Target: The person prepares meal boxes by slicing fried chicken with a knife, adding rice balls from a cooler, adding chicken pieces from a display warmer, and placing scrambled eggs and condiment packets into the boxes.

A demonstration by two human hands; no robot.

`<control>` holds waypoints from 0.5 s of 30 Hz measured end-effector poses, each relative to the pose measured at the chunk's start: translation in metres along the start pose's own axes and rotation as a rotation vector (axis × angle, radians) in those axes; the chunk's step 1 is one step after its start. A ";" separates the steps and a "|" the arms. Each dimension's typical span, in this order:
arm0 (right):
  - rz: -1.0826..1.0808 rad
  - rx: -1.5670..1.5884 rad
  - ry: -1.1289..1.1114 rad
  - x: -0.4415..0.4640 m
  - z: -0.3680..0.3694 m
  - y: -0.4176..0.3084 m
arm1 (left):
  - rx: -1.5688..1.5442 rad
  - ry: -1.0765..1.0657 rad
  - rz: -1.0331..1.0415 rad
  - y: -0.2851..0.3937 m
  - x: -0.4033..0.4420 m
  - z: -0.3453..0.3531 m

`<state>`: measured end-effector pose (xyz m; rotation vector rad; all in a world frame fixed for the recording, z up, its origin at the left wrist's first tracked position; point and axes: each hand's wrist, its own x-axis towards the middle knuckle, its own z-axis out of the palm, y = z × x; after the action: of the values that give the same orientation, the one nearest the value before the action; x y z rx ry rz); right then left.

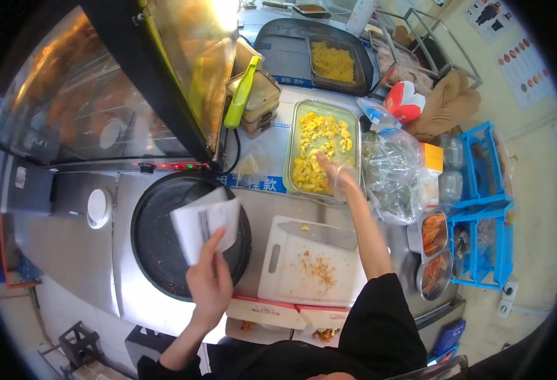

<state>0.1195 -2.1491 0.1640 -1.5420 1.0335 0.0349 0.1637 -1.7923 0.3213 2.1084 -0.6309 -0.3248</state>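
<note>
My left hand is closed on a white paper bag, held above the round black pan. The bag looks folded, and its opening is hard to make out. My right hand, in a clear plastic glove, reaches into a rectangular tray of yellow scrambled egg. Its fingers are drawn together at the egg, and whatever lies between them is hidden. Below that forearm, a wide knife rests on a white cutting board scattered with brown crumbs.
A lit glass food cabinet stands at left. Green-handled tongs lie on stacked containers. On the right are a bulging plastic bag, metal tubs of orange strips and blue racks. Open boxes sit in front of me.
</note>
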 end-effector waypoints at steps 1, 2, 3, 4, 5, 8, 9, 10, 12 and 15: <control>-0.056 0.062 0.076 -0.002 0.003 0.001 | -0.036 -0.006 -0.038 0.000 -0.016 -0.011; -0.072 0.083 0.092 0.010 0.004 0.012 | -0.058 -0.010 0.038 -0.001 -0.033 -0.017; -0.075 0.091 0.091 0.003 0.002 0.004 | -0.051 -0.010 0.043 0.003 -0.045 -0.021; -0.073 0.061 0.121 -0.006 0.001 -0.001 | 0.167 -0.243 0.245 0.010 -0.057 -0.026; -0.057 0.030 0.145 -0.021 0.001 -0.007 | 0.294 -0.394 0.365 -0.008 -0.068 -0.017; -0.139 0.118 -0.043 -0.110 0.000 -0.022 | 0.478 -0.833 0.285 -0.079 -0.087 0.012; -0.150 0.206 -0.175 -0.143 0.002 -0.025 | 0.533 -0.971 0.180 -0.105 -0.090 0.022; -0.105 0.169 -0.142 -0.191 0.014 -0.034 | 0.658 -0.954 0.306 -0.057 -0.059 0.012; -0.226 0.210 -0.090 -0.278 0.054 -0.018 | 0.454 -0.834 0.442 -0.077 -0.039 0.017; -0.162 0.321 -0.015 -0.366 0.123 0.036 | 0.441 -0.856 0.529 -0.075 -0.039 0.012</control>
<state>-0.0597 -1.8345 0.3044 -1.3237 0.8524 -0.2218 0.1495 -1.7436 0.2525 2.0365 -1.8542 -0.8514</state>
